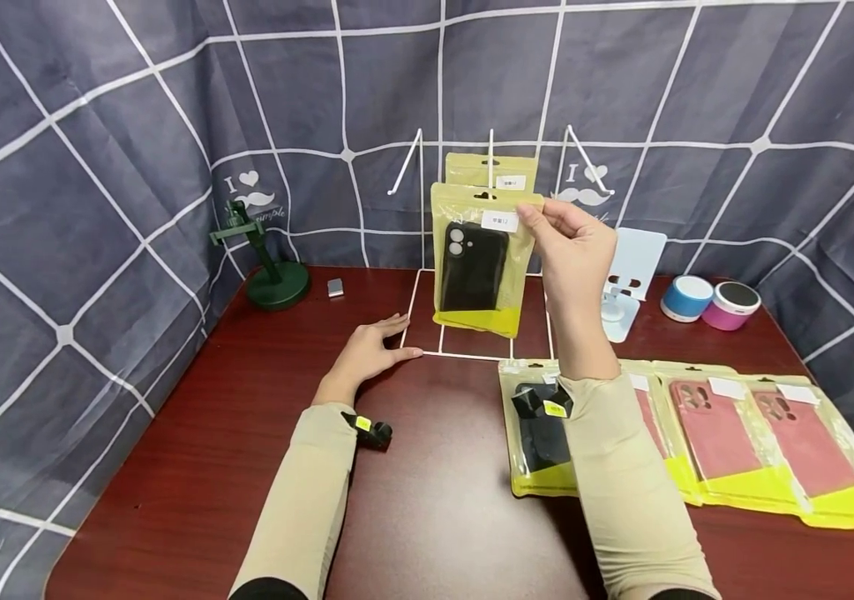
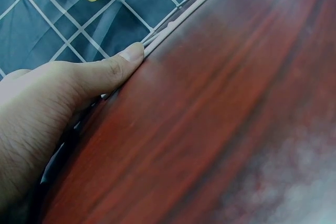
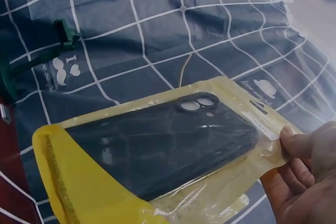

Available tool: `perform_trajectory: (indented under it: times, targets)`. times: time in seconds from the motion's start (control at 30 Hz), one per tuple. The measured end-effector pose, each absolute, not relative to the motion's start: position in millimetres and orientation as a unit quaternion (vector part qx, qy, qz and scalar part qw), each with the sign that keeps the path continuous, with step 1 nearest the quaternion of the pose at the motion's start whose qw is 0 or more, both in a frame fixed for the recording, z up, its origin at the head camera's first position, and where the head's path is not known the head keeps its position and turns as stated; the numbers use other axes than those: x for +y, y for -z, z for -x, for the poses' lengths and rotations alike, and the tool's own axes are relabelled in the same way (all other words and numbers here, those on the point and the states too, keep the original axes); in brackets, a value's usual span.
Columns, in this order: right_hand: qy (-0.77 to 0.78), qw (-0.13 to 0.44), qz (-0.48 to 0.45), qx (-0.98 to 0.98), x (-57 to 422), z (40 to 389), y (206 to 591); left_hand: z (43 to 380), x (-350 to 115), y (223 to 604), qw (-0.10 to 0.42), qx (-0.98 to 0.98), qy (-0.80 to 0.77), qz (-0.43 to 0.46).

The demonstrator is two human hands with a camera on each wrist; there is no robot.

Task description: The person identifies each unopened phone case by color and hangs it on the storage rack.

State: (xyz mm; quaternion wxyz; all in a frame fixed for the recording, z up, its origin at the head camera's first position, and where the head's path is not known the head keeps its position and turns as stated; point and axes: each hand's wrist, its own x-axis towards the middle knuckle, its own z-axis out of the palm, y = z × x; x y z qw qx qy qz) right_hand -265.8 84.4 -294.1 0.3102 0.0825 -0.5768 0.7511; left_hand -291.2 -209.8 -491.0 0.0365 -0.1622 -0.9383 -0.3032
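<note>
My right hand (image 1: 580, 258) pinches the upper right corner of a bagged black phone case (image 1: 474, 267), thumb in front, in the head view. This bag hangs upright by the middle hook of a white wire display rack (image 1: 464, 357); whether the hook tip passes through its hole I cannot tell. Behind it, another yellow bag (image 1: 464, 169) hangs on that hook. In the right wrist view the black case (image 3: 173, 145) shows through clear film. My left hand (image 1: 367, 357) rests with extended fingers at the rack's front left corner, its thumb (image 2: 113, 72) touching the base wire.
Several bagged phone cases, black (image 1: 539, 437) and pink (image 1: 715, 433), lie overlapping at the right. Behind them stand a light blue phone stand (image 1: 636, 254), a blue speaker (image 1: 686, 298) and a pink one (image 1: 730, 307). A green stand (image 1: 277, 283) and a small silver item (image 1: 335, 287) sit at the left.
</note>
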Motion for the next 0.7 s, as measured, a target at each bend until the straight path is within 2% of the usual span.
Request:
perform_trajectory:
  times: [0.47, 0.7]
  targets:
    - [-0.707, 0.321, -0.057, -0.628, 92.0, 293.2, 304.9, 289.6, -210.0, 493.1, 0.031, -0.939, 0.303, 0.16]
    - [-0.667, 0.318, -0.04, -0.673, 93.0, 309.6, 298.0, 289.8, -210.6, 489.3, 0.034, -0.94, 0.297, 0.162]
